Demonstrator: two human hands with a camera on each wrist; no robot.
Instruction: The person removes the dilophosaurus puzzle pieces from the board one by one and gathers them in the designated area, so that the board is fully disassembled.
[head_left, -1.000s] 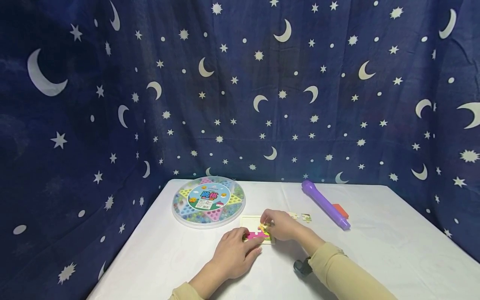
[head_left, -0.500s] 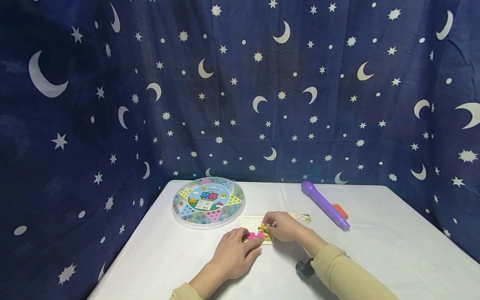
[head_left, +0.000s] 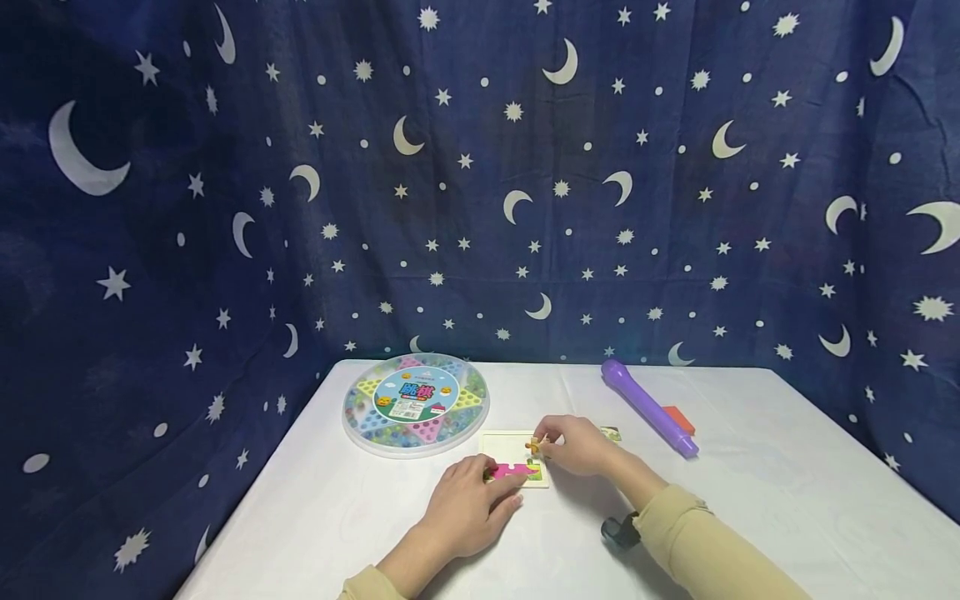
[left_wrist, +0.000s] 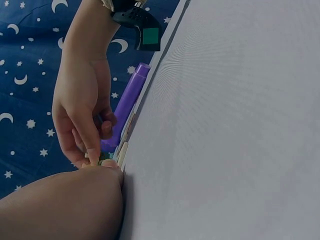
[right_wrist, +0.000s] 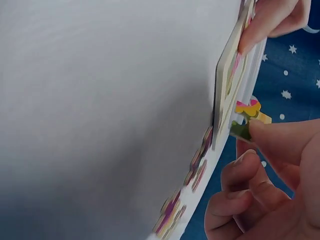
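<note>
A person in beige sleeves (head_left: 712, 542) works at a small jigsaw puzzle on a white surface (head_left: 750, 508). The right hand (head_left: 576, 447) pinches a puzzle piece (right_wrist: 249, 107), coloured pink, yellow and green, between thumb and fingertip over the right side of a pale puzzle frame (head_left: 504, 433); whether the piece touches the frame is unclear. The left hand (head_left: 468, 508) rests on the frame, its fingers relaxed and laid over the near left part, beside the pink pieces (head_left: 510, 471) that fill the near side. Loose pieces (right_wrist: 170, 215) lie on the surface near the frame, partly hidden by the right hand in the head view. A dark device (head_left: 620, 532) sits at the right wrist. Beyond the frame to the left lies a round game board (head_left: 417, 393) printed with a star; to the right, a purple stick (head_left: 648, 407) lies slanted beside an orange block (head_left: 680, 421). A blue curtain (head_left: 480, 167) patterned with moons and stars hangs behind.
</note>
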